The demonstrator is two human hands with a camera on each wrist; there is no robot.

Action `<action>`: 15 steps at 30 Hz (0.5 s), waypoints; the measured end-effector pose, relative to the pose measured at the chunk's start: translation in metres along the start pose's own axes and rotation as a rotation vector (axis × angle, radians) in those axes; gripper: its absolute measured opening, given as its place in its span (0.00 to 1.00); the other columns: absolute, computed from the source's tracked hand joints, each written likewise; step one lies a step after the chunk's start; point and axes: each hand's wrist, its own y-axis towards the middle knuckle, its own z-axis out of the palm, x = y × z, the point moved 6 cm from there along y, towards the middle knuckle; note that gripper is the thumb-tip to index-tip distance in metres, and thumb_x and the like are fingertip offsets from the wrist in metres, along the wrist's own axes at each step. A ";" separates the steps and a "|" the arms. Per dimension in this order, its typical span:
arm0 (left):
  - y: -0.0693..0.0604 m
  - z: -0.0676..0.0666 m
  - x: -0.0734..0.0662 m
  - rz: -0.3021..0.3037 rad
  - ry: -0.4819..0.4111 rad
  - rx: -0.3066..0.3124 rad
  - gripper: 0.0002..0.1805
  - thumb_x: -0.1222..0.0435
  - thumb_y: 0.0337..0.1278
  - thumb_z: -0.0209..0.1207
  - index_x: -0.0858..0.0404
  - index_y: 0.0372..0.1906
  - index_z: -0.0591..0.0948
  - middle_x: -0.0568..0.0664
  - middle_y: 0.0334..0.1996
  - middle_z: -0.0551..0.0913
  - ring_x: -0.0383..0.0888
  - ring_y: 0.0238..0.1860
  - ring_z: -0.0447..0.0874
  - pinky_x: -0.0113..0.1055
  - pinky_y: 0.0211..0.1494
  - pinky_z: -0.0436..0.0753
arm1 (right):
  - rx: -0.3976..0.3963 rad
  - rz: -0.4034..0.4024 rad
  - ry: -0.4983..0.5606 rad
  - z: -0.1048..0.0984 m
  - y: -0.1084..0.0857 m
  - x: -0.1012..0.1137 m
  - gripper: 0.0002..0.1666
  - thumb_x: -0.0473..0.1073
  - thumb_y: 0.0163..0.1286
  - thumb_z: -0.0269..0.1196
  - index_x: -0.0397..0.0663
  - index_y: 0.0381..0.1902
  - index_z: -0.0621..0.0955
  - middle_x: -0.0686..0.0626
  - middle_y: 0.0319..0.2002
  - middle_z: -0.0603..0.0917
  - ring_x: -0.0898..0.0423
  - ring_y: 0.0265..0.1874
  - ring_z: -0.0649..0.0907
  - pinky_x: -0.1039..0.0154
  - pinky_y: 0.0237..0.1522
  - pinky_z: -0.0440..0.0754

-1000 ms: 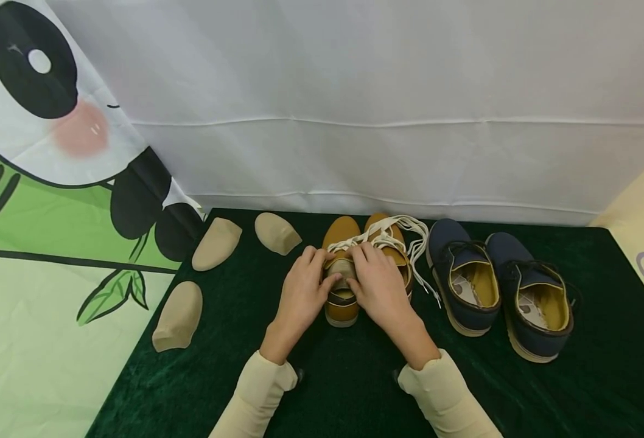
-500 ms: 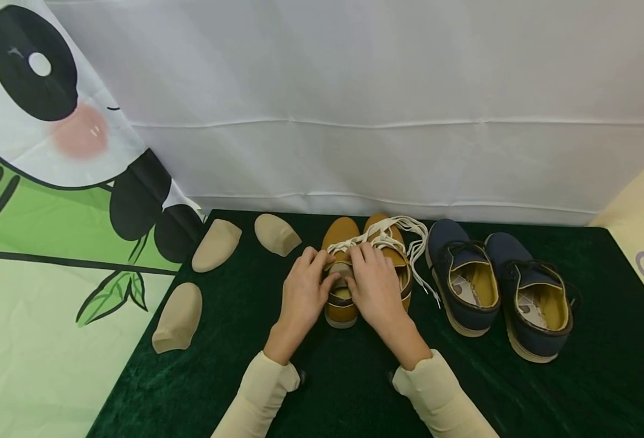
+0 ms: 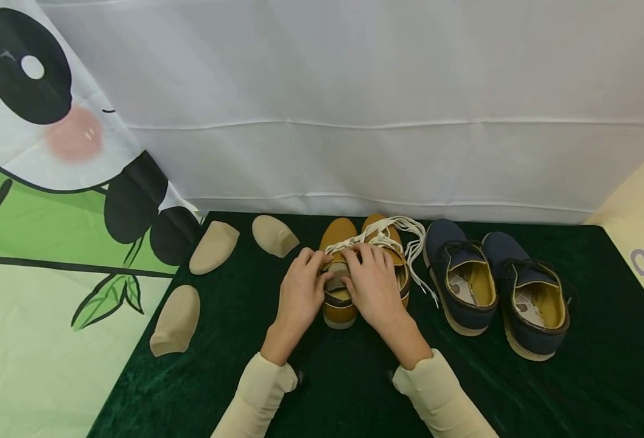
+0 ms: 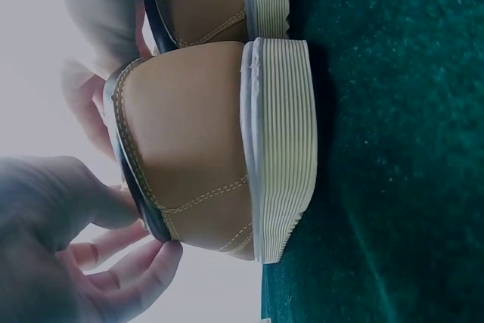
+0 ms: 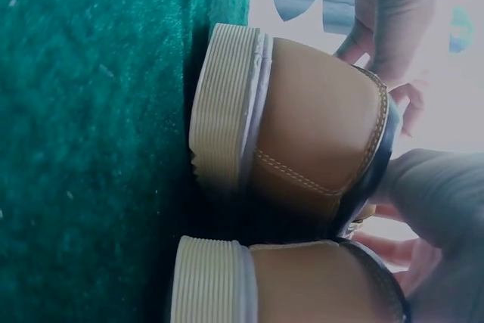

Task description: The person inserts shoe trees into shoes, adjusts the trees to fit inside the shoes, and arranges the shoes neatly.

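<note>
A tan leather lace-up shoe [image 3: 339, 313], its toe pointing away, stands on the dark green cloth between my hands. My left hand [image 3: 302, 289] grips the left edge of its opening. In the left wrist view, that hand's thumb and fingers [image 4: 155, 281] are at the dark-trimmed collar. My right hand [image 3: 375, 283] grips the opening's right side, its thumb [image 5: 401, 179] reaching in over the collar. A grey-beige tongue [image 3: 337, 275] shows between the thumbs. White laces [image 3: 406, 224] run over both tan shoes; the second tan shoe [image 3: 375, 222] is partly hidden by my right hand.
Two navy shoes [image 3: 461, 286] with dark laces and yellow lining stand to the right. Three beige toe-shaped shoe inserts [image 3: 176, 320] lie to the left. A white cloth wall [image 3: 355, 164] rises behind the green-covered table [image 3: 563, 395].
My thumbs have shifted slightly at the shoe's opening, and the tongue between them sits a little farther forward. The head view has turned slightly. The other shoes and inserts stay put.
</note>
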 end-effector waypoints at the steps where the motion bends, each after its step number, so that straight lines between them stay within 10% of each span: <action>1: 0.000 0.000 0.000 -0.002 -0.001 0.000 0.13 0.65 0.65 0.69 0.55 0.52 0.83 0.49 0.43 0.79 0.44 0.38 0.77 0.38 0.39 0.81 | 0.004 -0.003 -0.003 0.001 0.000 0.000 0.34 0.44 0.66 0.75 0.48 0.68 0.78 0.41 0.64 0.78 0.39 0.66 0.77 0.38 0.70 0.72; 15: 0.000 0.000 -0.001 0.012 0.001 -0.027 0.09 0.65 0.66 0.69 0.55 0.47 0.84 0.49 0.42 0.79 0.44 0.37 0.78 0.39 0.38 0.83 | 0.000 0.003 0.008 0.003 0.007 -0.003 0.29 0.45 0.64 0.77 0.48 0.61 0.81 0.43 0.61 0.81 0.45 0.58 0.85 0.40 0.61 0.79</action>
